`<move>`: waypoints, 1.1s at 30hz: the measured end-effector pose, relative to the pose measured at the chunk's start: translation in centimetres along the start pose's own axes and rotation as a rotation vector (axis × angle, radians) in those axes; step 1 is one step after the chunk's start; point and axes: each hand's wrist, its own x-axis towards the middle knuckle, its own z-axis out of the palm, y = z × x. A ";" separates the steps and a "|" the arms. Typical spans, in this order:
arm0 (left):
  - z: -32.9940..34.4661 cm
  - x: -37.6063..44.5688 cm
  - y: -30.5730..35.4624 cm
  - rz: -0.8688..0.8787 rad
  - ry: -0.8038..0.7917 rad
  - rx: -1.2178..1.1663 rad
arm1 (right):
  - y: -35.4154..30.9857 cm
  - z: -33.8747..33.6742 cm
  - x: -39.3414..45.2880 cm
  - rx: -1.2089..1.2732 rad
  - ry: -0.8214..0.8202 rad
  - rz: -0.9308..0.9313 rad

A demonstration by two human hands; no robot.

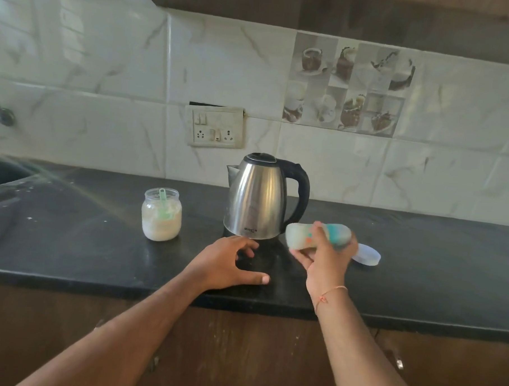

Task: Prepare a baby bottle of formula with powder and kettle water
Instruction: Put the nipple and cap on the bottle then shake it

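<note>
A baby bottle (318,236) is held on its side in the right hand (326,261) above a dark counter (70,243), just in front and to the right of a steel kettle (259,199). The bottle is blurred; its pale body points left toward the kettle and its teal end points right. The thumb and fingers are curled round its middle, and a thin orange thread (329,294) is worn at the wrist.

The left hand (229,264) is rested on the counter in front of the kettle, fingers spread and relaxed, nothing held, the thumb stretched out toward the counter's front edge and the fingertips near the kettle's black base.

The kettle is seen upright with its lid closed, spout to the left and black handle to the right. To its left, apart from it, an open jar (161,215) of pale powder is stood, with a green scoop (163,205) stuck upright in the powder. A round translucent lid (368,254) is laid flat on the counter just behind the right hand, partly hidden by it.

A switch-and-socket plate (216,127) is mounted on the marbled tile wall (106,84) behind the kettle. A sink's edge (3,176) is shown at far left.
</note>
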 end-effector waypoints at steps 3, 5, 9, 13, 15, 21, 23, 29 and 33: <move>0.1 0.0 -0.1 0.005 0.003 -0.007 | 0.3 -0.2 1.0 0.195 0.112 -0.026; 0.1 0.0 0.0 0.001 -0.001 0.012 | 0.6 -0.2 0.0 -0.100 -0.175 0.117; 0.1 0.0 0.1 0.012 0.001 0.018 | 0.3 -0.3 0.8 0.131 0.073 -0.019; 0.2 -0.1 0.0 0.013 0.013 0.028 | 0.5 0.0 0.1 -0.112 -0.160 0.105; 0.1 0.0 0.1 0.013 0.009 0.043 | 0.1 0.3 0.0 -0.158 -0.175 0.105; 0.1 0.0 -0.1 0.019 0.010 0.035 | 0.2 -0.2 -0.2 -0.148 -0.159 0.074; 0.1 -0.1 -0.1 0.024 0.020 0.044 | 0.0 -0.1 -0.6 -0.221 -0.227 0.096; 0.1 0.0 -0.2 0.035 0.031 0.025 | 0.1 0.2 -0.9 0.006 0.033 0.008; 0.0 -0.2 0.1 0.041 0.037 0.025 | 0.0 0.3 -1.3 -0.064 -0.071 0.075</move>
